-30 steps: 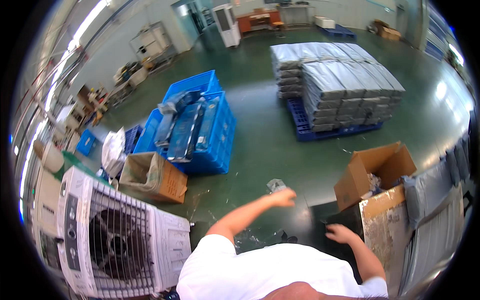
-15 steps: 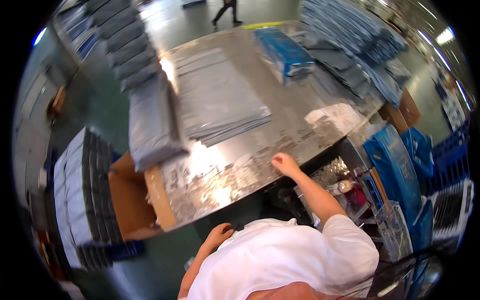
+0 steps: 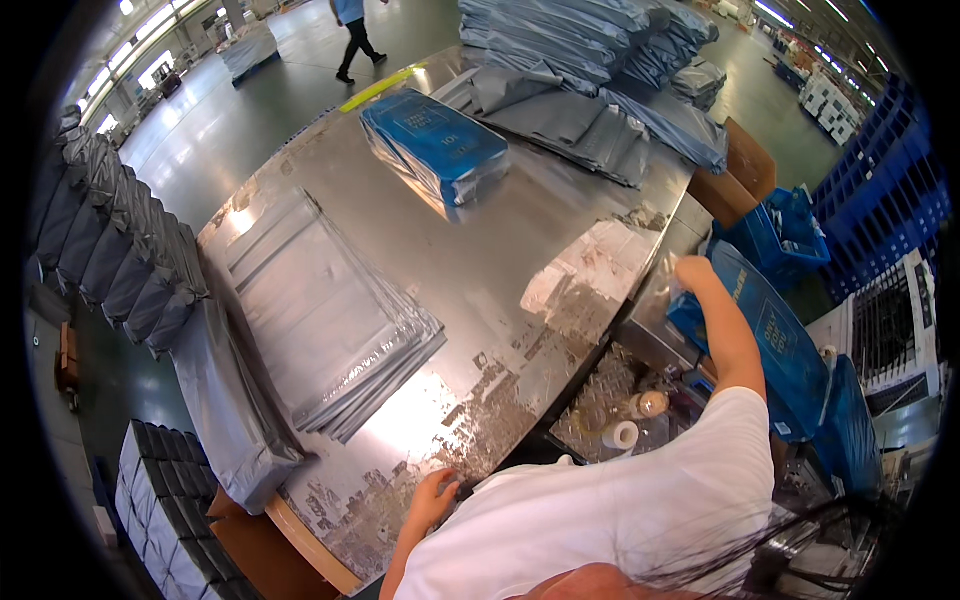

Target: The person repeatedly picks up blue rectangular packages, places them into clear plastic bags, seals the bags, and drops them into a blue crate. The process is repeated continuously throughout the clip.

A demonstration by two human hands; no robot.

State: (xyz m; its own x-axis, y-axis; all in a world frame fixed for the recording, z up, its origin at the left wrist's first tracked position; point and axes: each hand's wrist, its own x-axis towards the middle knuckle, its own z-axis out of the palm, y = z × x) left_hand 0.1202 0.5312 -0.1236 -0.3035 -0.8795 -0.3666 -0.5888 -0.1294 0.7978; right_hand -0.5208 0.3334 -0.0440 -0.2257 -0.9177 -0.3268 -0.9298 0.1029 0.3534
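Observation:
My right hand (image 3: 694, 274) reaches out past the table's right edge, at the near end of a blue plastic package (image 3: 775, 325). Its fingers are curled closed, and whatever they hold is hidden. Beside my body, my left hand (image 3: 433, 497) hovers by the near edge of the metal table (image 3: 530, 235), its fingers loosely bent, apart and holding nothing. A fanned stack of flat grey plastic bags (image 3: 325, 310) lies on the left of the tabletop. Farther back rests a blue wrapped pack (image 3: 432, 145).
Grey bundles (image 3: 120, 240) are piled at the left, above an open cardboard box (image 3: 270, 550). More grey bags (image 3: 560, 45) are heaped at the back. Under the right edge, a tray holds a tape roll (image 3: 620, 435). Blue crates (image 3: 885, 165) stand right; a person (image 3: 357, 40) walks beyond.
My view has turned to the right. My right hand has moved right, from over the table's near edge to the blue package. My left hand stays near my body.

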